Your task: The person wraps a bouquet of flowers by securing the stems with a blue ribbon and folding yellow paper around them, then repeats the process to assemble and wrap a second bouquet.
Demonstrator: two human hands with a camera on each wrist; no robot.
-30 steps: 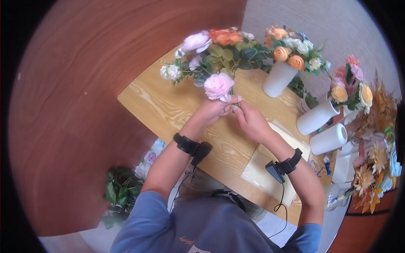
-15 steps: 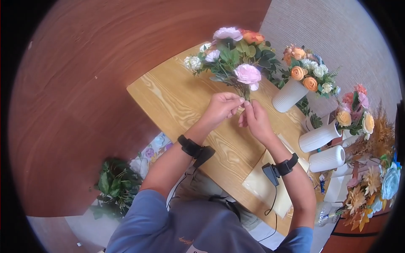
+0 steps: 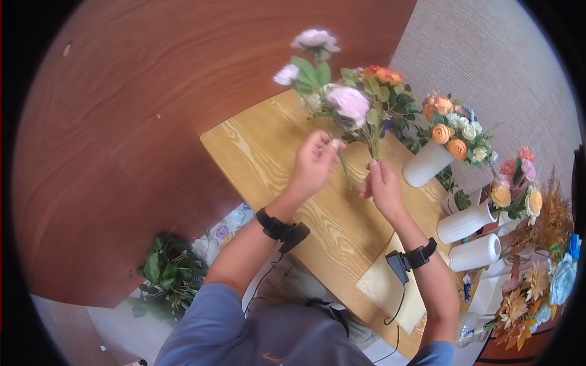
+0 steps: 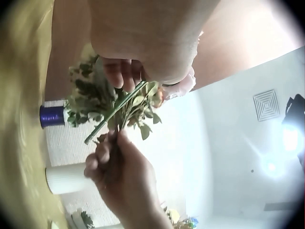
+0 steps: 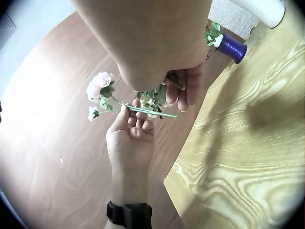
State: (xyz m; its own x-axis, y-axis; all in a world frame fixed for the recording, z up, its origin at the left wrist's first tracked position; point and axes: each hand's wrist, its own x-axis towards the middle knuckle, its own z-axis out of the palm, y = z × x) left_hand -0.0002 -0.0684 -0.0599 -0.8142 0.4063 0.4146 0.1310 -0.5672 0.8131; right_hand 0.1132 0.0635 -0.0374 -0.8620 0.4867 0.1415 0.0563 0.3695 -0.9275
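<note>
My left hand (image 3: 315,163) pinches green stems (image 5: 152,112) between thumb and fingers; their lower ends stick out past the hand. A pale pink rose (image 5: 100,86) and a small pale bloom (image 5: 93,113) top them in the right wrist view. To the right, my right hand (image 3: 386,188) grips the gathered stems of a bunch with an orange flower (image 3: 383,75) and green leaves (image 4: 145,114). Which hand's stems bear the larger pink rose (image 3: 348,105) I cannot tell. The two hands are apart, above the wooden table (image 3: 244,143).
On the right stand a white vase (image 3: 429,163) of orange and white flowers, another vase (image 3: 466,222) and a lying one (image 3: 475,252). A purple spool (image 4: 51,117) stands behind the bunch. Pale sheets (image 3: 390,287) lie at the table's near edge; dried flowers (image 3: 537,287) fill the far right.
My hands have moved apart from each other. The stems in my left hand have come away to the left from the bunch, which stays in my right hand. The head view has shifted.
</note>
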